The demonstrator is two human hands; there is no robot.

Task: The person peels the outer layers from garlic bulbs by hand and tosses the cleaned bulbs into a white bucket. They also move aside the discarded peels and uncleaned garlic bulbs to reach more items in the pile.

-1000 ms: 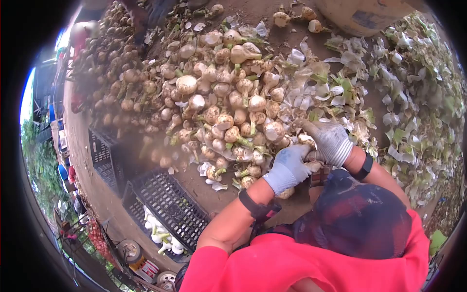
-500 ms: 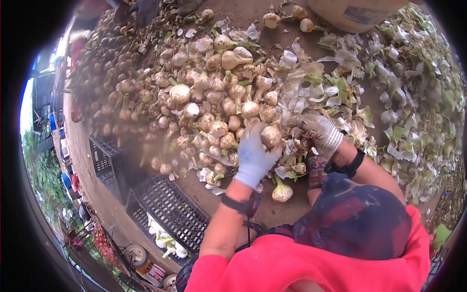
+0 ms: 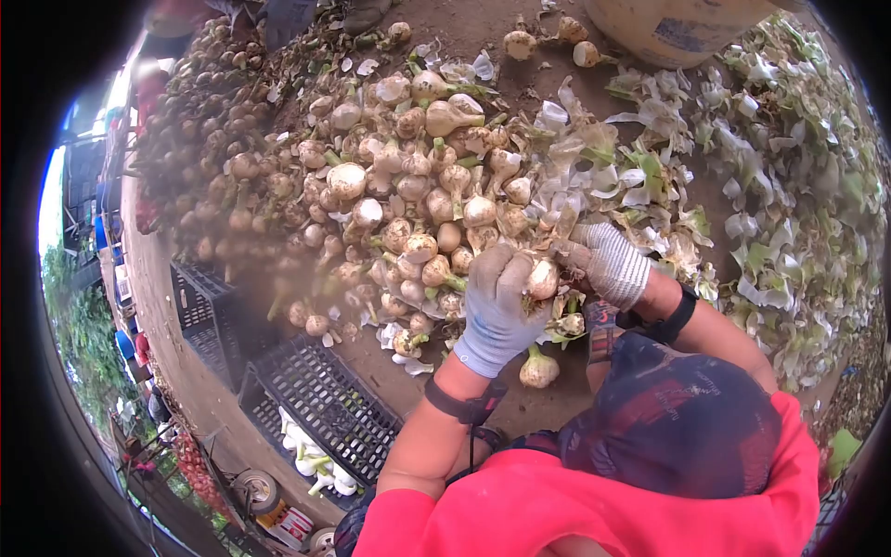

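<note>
My left hand [image 3: 501,311], in a pale knit glove, is closed around a garlic bulb [image 3: 542,278] low over the near edge of the pile. Just right of that bulb is my right hand [image 3: 610,265], also gloved, its fingers curled together by brownish dry skin; what they pinch is partly hidden. Beyond both hands spreads a big heap of garlic bulbs [image 3: 419,249], many soil-stained, some with short green stems. One loose bulb with a green stem [image 3: 538,369] lies on the ground below my hands.
Black plastic crates [image 3: 325,399] stand at lower left, with clean white bulbs [image 3: 320,469] beside the mesh. Peeled skins and leaves [image 3: 798,213] cover the ground at right. A pale bucket [image 3: 682,28] is at the top, and another person's shoe [image 3: 367,14] shows at the far edge.
My left hand has rolled over, showing more of its back, and the bulb has turned and shifted slightly right and down. My right hand has moved slightly left, fingers nearer the bulb.
</note>
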